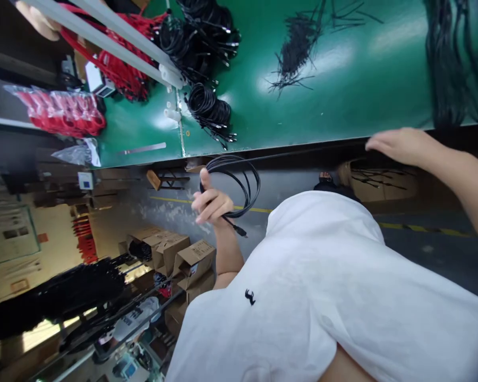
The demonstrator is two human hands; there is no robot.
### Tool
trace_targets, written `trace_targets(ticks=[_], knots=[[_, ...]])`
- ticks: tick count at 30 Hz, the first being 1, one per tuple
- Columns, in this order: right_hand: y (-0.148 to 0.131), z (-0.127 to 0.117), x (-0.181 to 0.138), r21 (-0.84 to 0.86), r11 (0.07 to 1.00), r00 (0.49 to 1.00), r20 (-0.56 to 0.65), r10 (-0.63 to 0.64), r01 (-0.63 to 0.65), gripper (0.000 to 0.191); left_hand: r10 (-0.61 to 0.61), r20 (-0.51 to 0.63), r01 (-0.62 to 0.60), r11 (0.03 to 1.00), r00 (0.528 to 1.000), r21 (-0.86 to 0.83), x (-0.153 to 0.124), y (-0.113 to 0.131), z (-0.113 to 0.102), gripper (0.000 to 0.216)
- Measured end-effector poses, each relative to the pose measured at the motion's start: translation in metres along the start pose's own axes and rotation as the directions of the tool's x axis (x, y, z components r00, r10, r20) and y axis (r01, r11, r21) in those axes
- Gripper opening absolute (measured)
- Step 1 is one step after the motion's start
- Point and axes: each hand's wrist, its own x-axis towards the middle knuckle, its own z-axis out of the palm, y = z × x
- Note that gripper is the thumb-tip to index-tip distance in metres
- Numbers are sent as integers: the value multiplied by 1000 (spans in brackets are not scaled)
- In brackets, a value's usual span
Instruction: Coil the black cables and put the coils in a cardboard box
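My left hand (213,204) is wrapped around a loosely coiled black cable (257,185), its loops hanging to the right of my fingers. One end of the cable, with a small black plug (240,231), dangles below that hand. From the top of the coil a stretch of cable runs right along the bench edge to my right hand (398,146). The fingers there are pressed together at the cable, slightly blurred, and their tips are partly hidden.
Across the front lies a green bench (263,124) bearing coiled black cables (207,106), a pile of black ties (297,48), and long black cables (448,63). Bagged red items (63,111) lie left. Cardboard boxes (193,260) stand behind on my left.
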Motion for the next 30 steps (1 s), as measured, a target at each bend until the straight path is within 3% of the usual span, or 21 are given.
trace_targets(ticks=[1,3,6,8,11,14,15,17,19,20,22,23,24,26,30], knots=[[-3,6,-9,-76,996,999,28,-44,46,25,17,-4,-17,1000,1000,-8,2,6,0,37],[-30,12,-33,-120,947,954,53,-295,299,23,-60,22,60,998,998,35,5,6,7,30],[-95,3,-65,-28,727,726,-19,-687,687,39,-265,118,240,952,957,190,6,-19,26,27],[-130,-12,-69,30,638,639,-79,-766,769,46,-396,226,325,899,890,295,2,-40,38,31],[-151,-32,-55,98,642,649,-145,-747,760,45,-575,362,419,803,734,425,-7,-62,50,41],[-150,-38,-37,212,645,675,-128,-726,734,42,-691,450,477,719,565,505,-15,-71,55,44],[-146,-38,-32,264,644,685,-104,-721,718,41,-706,472,498,708,528,501,-17,-72,55,44],[-130,-33,-20,367,656,719,-55,-693,660,41,-709,490,550,704,508,449,-19,-72,50,42],[-102,-27,-10,441,712,801,-30,-598,547,41,-680,448,581,731,581,358,-18,-68,41,44],[-84,-23,-6,461,754,857,-25,-515,467,41,-637,401,562,771,658,301,-17,-64,36,47],[-48,-16,-3,467,839,952,-22,-305,280,38,-455,272,424,890,848,167,-14,-51,24,54],[-33,-11,-4,456,869,978,-10,-208,190,36,-343,207,325,939,916,115,-12,-43,20,54],[-20,-7,-7,440,891,992,8,-130,113,34,-247,155,236,968,957,84,-11,-34,16,51],[-4,6,-13,421,907,996,66,-56,23,30,-145,105,138,988,984,74,-12,-18,12,39],[4,42,-20,437,899,979,172,-109,24,34,-3,85,-3,998,996,62,-17,3,12,32]])
